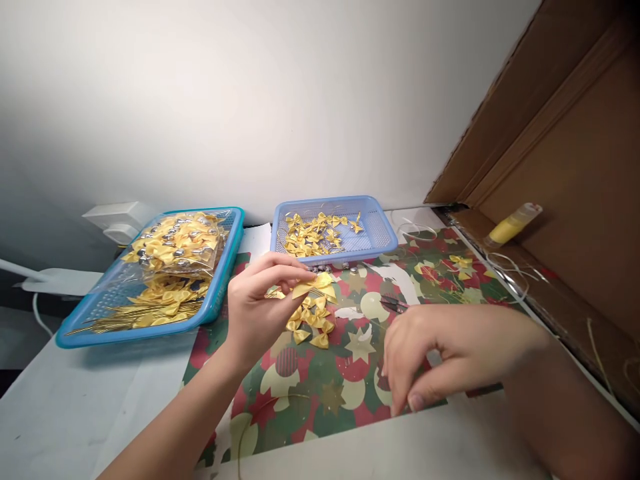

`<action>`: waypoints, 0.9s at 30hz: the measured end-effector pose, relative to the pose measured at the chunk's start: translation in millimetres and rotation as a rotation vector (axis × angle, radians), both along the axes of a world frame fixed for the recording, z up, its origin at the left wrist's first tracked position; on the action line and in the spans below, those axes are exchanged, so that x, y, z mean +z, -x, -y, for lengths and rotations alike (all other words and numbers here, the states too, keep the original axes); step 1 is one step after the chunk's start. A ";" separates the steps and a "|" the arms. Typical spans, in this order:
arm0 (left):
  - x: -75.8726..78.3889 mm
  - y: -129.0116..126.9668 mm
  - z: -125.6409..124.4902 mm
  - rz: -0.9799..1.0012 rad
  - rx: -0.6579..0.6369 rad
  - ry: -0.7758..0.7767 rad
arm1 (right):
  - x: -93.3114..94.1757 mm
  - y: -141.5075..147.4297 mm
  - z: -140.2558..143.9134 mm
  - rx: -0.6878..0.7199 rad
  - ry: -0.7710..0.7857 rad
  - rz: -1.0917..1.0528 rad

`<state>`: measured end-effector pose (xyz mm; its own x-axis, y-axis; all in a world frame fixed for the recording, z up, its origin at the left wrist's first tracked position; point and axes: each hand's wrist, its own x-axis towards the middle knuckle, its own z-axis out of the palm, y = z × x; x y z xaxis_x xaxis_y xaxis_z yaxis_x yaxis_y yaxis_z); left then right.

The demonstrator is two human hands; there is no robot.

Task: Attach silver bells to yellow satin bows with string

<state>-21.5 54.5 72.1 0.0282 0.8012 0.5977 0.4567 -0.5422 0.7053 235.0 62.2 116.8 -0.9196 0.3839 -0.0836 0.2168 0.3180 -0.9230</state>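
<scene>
My left hand pinches a yellow ribbon bow between thumb and fingertips, above the covered table. Below it lies a loose pile of yellow bows. Small silvery bells or beads sit just behind the pile. My right hand hangs low over the near part of the patterned sheet, fingers curled down and thumb tip close to them; whatever they hold is hidden or too small to name. Dark pointed blades, perhaps scissors, show beyond its knuckles; whether it touches them I cannot tell.
A blue basket at left carries bagged bows and bows on gold wire ties. Against the wall stands a smaller blue basket with bows. Gold ties lie at right, near a yellow tube and a cardboard wall.
</scene>
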 end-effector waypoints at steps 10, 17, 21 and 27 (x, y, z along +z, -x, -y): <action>8.7 -7.5 5.1 -0.120 -0.113 0.021 | -1.5 7.7 -4.2 0.027 0.149 0.054; 9.0 -15.7 9.8 0.031 -0.223 0.465 | 8.2 -9.5 -10.6 -0.061 0.000 -0.005; 9.4 -17.3 13.1 0.100 -0.249 0.552 | 5.7 -10.2 -11.1 0.107 0.014 0.107; 12.8 -20.0 17.3 0.079 -0.286 0.613 | 9.7 -4.5 -4.9 -0.182 -0.012 -0.010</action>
